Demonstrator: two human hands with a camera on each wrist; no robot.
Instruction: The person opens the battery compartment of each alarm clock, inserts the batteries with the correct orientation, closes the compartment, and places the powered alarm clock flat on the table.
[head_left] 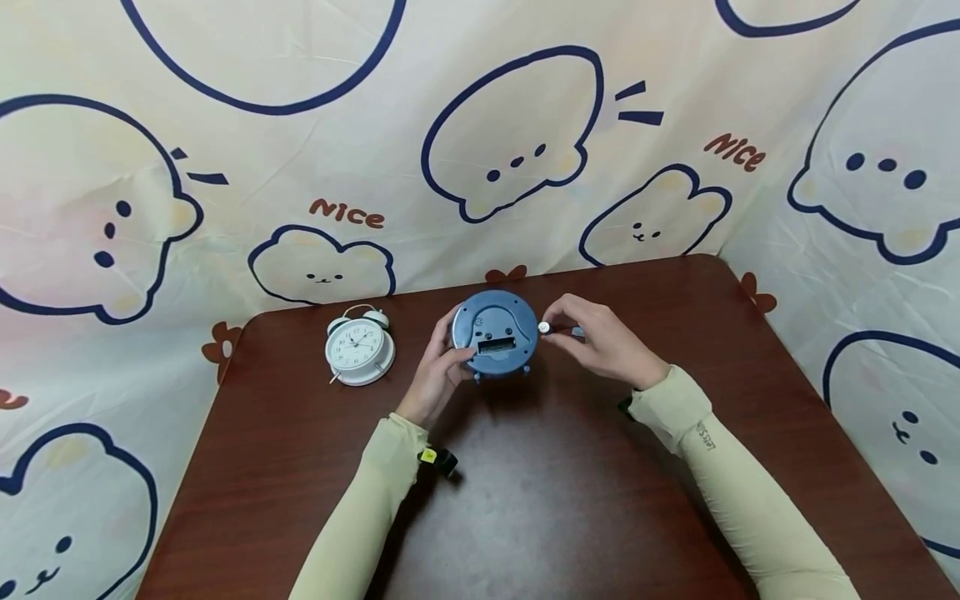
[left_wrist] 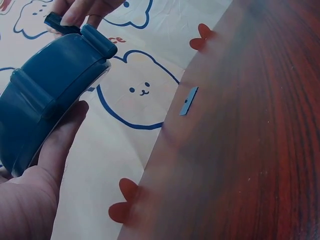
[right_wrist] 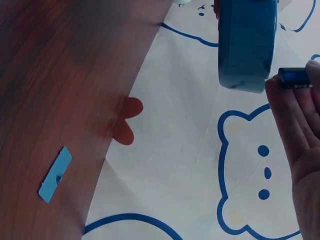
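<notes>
My left hand [head_left: 438,371] grips a blue alarm clock [head_left: 491,315] by its left side, above the table, with its back turned toward the head camera. The open battery compartment [head_left: 496,344] shows as a dark slot in the lower half of that back. Right beside the clock, my right hand [head_left: 603,340] pinches a dark blue battery [right_wrist: 291,78] between thumb and fingers. In the head view its pale end faces the clock's right rim. A slim blue battery cover [left_wrist: 188,101] lies on the table, partly behind the right hand in the head view.
A white twin-bell alarm clock [head_left: 357,348] stands at the table's back left, left of my left hand. The brown wooden table [head_left: 555,500] backs onto a printed cloth [head_left: 487,250] with cartoon faces. More of the cloth hangs along both sides.
</notes>
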